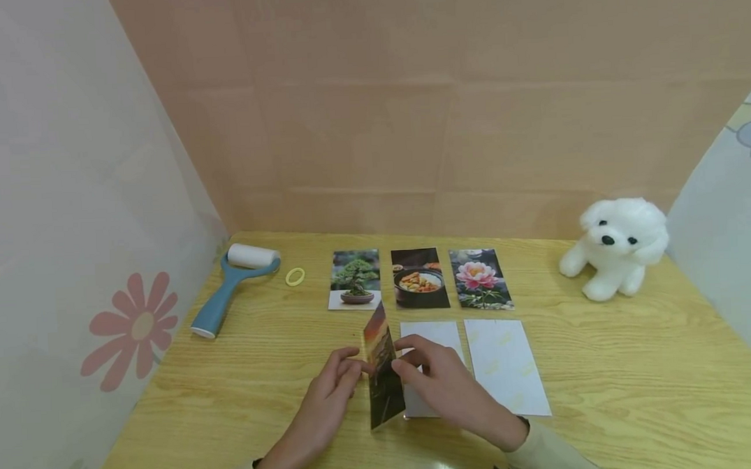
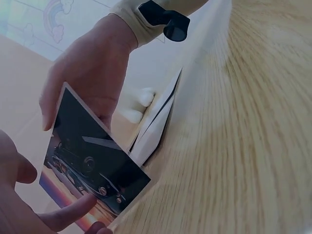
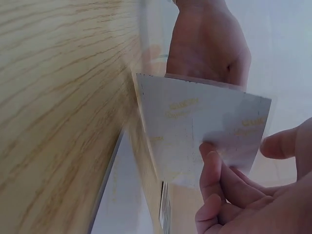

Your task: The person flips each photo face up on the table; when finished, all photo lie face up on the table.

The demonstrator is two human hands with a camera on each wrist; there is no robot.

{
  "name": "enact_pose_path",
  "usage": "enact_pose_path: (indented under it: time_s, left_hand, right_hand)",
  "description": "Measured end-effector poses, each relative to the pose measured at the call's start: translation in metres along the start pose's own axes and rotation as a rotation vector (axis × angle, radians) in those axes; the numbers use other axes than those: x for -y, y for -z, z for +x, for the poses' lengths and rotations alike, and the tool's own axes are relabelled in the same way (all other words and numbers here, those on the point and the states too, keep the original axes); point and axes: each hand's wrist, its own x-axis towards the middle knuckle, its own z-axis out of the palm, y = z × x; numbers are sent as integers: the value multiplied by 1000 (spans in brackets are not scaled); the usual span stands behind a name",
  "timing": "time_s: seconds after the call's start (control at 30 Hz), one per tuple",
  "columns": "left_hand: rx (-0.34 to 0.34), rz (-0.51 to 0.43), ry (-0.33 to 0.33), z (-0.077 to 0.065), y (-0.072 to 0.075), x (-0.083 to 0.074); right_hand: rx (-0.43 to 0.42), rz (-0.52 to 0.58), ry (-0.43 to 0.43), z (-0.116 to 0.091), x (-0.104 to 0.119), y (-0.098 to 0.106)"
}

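Observation:
A photo card [image 1: 383,384] stands upright on edge close over the table, between both hands. Its picture side, a dark scene with an orange sunset sky, faces my left hand [image 1: 328,390]. The index finger [image 2: 73,214] of that hand reaches out and touches the picture, the thumb apart from it. My right hand [image 1: 448,385] holds the card from the other side, fingertips [image 3: 207,148] against the white back with faint yellow print and thumb at its edge. Two white-backed cards lie face down: one partly under my right hand, another card [image 1: 507,369] to its right.
Behind lie three picture cards face up: a bonsai [image 1: 355,281], a food bowl [image 1: 420,281] and a pink flower [image 1: 480,279]. A blue-handled lint roller [image 1: 227,290] and a yellow ring [image 1: 295,276] are at the left; a white plush dog [image 1: 621,245] sits at the right.

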Motion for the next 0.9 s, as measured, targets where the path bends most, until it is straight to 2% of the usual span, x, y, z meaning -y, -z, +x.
enact_pose_path:
  time_s: [0.13,0.3,0.57,0.73,0.9]
  left_hand:
    - [-14,18,13,0,1,1]
    - [-41,-3,20,0,0,3]
    - [-152,-10,23,-3,1,5]
    - [-141,-49,56,-3,5,6]
    - [-74,-82,139,-3,11,5]
  right_hand:
    - [-65,26,-33,0,-4,0]
    - [-127,71,-72,2,-8,0]
    - [-176,157,-112,5,-9,1]
    - [-209,178,-125,6,-10,-1]
    - [-234,208,-126,7,-12,-4]
